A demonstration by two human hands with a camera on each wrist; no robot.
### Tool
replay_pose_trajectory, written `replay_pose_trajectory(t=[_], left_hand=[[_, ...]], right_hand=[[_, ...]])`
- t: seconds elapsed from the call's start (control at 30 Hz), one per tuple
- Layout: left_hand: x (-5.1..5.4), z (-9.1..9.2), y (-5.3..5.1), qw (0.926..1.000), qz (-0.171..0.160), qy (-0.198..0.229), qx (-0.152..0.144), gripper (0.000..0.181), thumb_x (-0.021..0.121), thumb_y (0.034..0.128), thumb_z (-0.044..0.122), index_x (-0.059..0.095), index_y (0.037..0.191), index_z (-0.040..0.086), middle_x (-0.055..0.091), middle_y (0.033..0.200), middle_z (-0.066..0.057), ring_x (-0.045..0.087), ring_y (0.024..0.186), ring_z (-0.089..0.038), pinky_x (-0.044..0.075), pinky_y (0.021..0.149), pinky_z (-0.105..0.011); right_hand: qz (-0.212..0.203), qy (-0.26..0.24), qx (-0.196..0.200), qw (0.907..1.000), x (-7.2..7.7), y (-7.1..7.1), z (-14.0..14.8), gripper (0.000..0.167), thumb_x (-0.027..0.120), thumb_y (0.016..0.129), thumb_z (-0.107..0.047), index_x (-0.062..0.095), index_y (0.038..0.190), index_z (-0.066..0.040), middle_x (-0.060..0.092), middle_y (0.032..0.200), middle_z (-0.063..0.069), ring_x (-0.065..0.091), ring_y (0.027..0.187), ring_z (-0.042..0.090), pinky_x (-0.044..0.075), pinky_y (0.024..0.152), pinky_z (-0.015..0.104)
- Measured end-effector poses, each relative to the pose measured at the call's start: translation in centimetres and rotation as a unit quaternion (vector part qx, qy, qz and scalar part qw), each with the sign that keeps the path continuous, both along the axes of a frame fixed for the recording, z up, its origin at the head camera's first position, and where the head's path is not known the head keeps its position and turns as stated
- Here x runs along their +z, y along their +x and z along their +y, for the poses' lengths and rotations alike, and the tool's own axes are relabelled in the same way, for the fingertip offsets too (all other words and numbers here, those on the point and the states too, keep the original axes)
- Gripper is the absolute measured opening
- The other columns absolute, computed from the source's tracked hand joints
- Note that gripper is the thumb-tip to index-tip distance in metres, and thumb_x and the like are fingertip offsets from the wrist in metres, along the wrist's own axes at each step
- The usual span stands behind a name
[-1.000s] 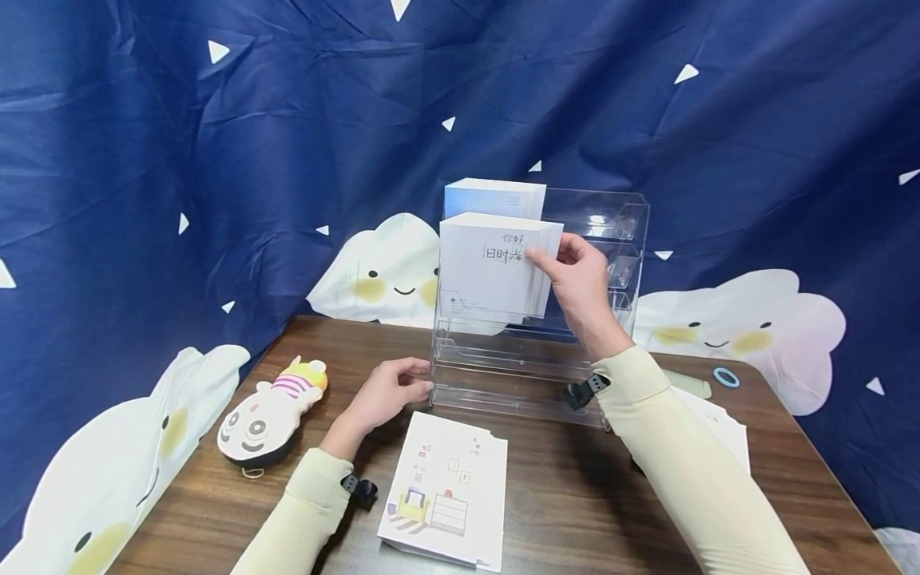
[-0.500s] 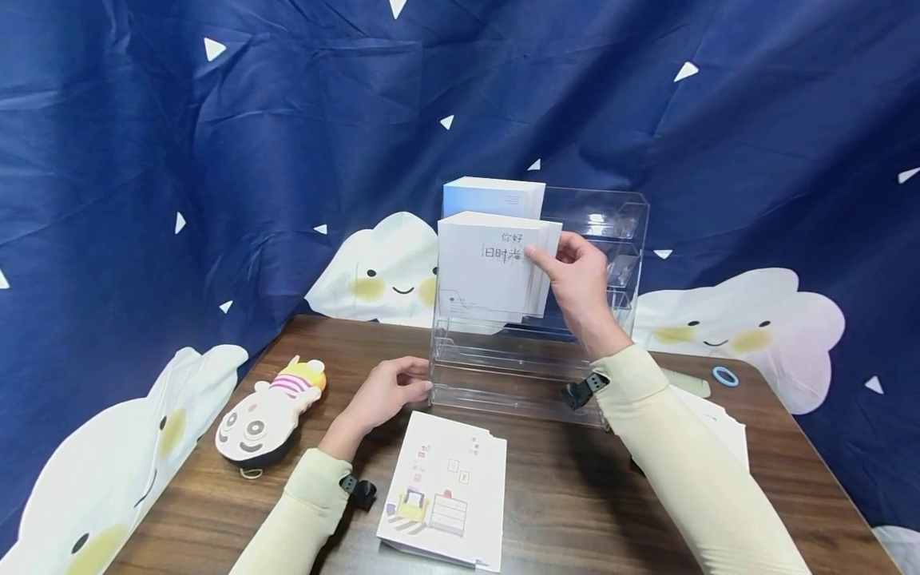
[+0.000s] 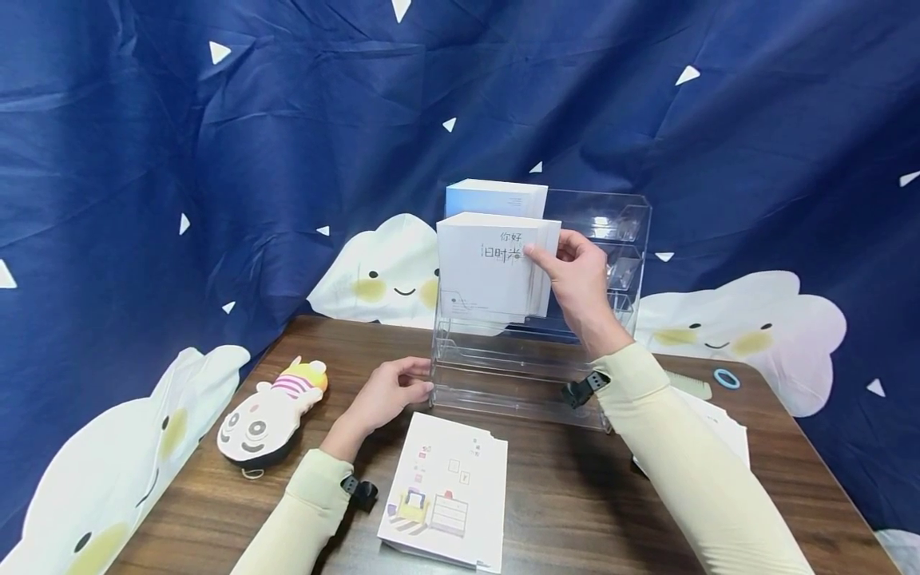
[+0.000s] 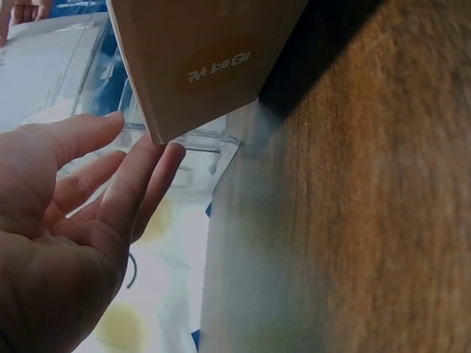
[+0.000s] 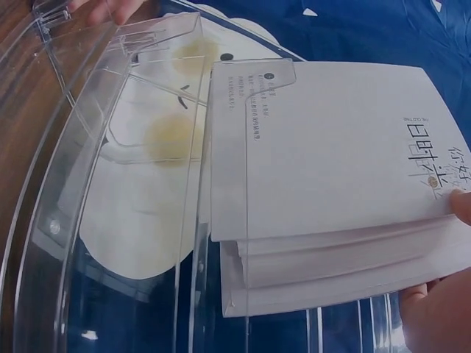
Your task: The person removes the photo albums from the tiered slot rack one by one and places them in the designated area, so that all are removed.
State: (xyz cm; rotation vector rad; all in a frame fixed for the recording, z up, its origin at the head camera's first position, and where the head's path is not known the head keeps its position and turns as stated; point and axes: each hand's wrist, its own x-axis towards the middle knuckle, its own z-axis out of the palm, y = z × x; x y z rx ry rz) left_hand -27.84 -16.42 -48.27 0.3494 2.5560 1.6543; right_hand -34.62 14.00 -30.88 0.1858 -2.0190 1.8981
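Head view shows the right hand (image 3: 580, 283) pinching the right edge of a thick white book (image 3: 485, 271), thumb across the front cover beside its dark printed characters and fingers curled behind. The white book stands upright at the left side of a clear rack (image 3: 521, 375), in the second tier from the top; in the right wrist view its lower end sits behind that tier's transparent lip. The left hand (image 3: 388, 391) touches the rack's lower left side, its thumb and fingers apart and fairly straight; the left wrist view is dim, so exactly which fingertips bear on the plastic is hard to tell. Both arms wear pale yellow sleeves (image 3: 697, 455), with a small black device strapped at each wrist. Behind and above the white book, a blue-and-white book (image 3: 496, 200) stands in the top tier. Just in front of the rack, a pile of white books (image 3: 449, 487) lies flat, its top cover printed with a yellow armchair. Left of the left hand lies a plush toy (image 3: 262, 419) with a striped middle. To the right, partly hidden by the right sleeve, is a white printed item (image 3: 727, 435), with a pale green comb (image 3: 690, 385) and a blue ring (image 3: 727, 378) near it on the brown wooden table (image 3: 568, 519). Beyond hangs a navy cloth (image 3: 647, 128) with smiling clouds and white triangles
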Motion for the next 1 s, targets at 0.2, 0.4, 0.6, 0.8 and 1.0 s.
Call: replay_pose_trajectory(t=[0.2,0.4,0.6,0.8,1.0], left_hand=[[0.13,-0.02,0.17,1.0,-0.001,0.003,-0.002,0.047,0.077,0.1058,0.011,0.066,0.15,0.0,0.079,0.135,-0.019,0.08,0.114,-0.025,0.07,0.097,-0.036],[0.27,0.05,0.2,1.0,-0.001,0.006,-0.003,0.047,0.077,0.1056,0.011,0.066,0.15,0.0,0.078,0.136,-0.019,0.08,0.114,-0.025,0.07,0.097,-0.036],[0.31,0.05,0.14,1.0,0.002,0.002,-0.003,0.045,0.077,0.1059,0.011,0.067,0.149,0.001,0.079,0.135,-0.019,0.08,0.113,-0.025,0.07,0.097,-0.036],[0.03,-0.02,-0.04,1.0,0.001,0.008,-0.005,0.045,0.078,0.1056,0.011,0.068,0.149,0.001,0.079,0.134,-0.019,0.08,0.114,-0.025,0.07,0.096,-0.036],[-0.29,-0.05,-0.16,1.0,0.004,0.009,-0.001,0.043,0.078,0.1058,0.011,0.069,0.147,0.002,0.08,0.133,-0.018,0.08,0.113,-0.024,0.071,0.096,-0.036]], right_hand=[[0.009,-0.001,0.008,0.9999,0.43,0.02,-0.24,0.032,0.089,0.097,-0.013,0.075,0.123,-0.003,0.076,0.097,-0.013,0.072,0.095,0.007,0.062,0.078,0.022],[0.009,-0.001,0.009,0.9999,0.49,-0.24,-0.17,0.03,0.089,0.097,-0.013,0.075,0.122,-0.004,0.076,0.096,-0.013,0.072,0.094,0.007,0.062,0.078,0.022],[0.008,0.009,0.005,0.9999,0.52,-0.42,-0.04,0.025,0.089,0.096,-0.014,0.076,0.118,-0.01,0.076,0.097,-0.014,0.072,0.095,0.006,0.062,0.08,0.023],[0.004,0.019,0.005,0.9998,0.73,-0.25,0.04,0.027,0.089,0.097,-0.016,0.076,0.118,-0.009,0.076,0.097,-0.014,0.072,0.095,0.006,0.062,0.08,0.024],[0.003,0.027,0.009,0.9996,0.98,-0.11,-0.03,0.03,0.089,0.097,-0.017,0.075,0.122,-0.006,0.076,0.099,-0.014,0.072,0.096,0.007,0.062,0.081,0.024]])
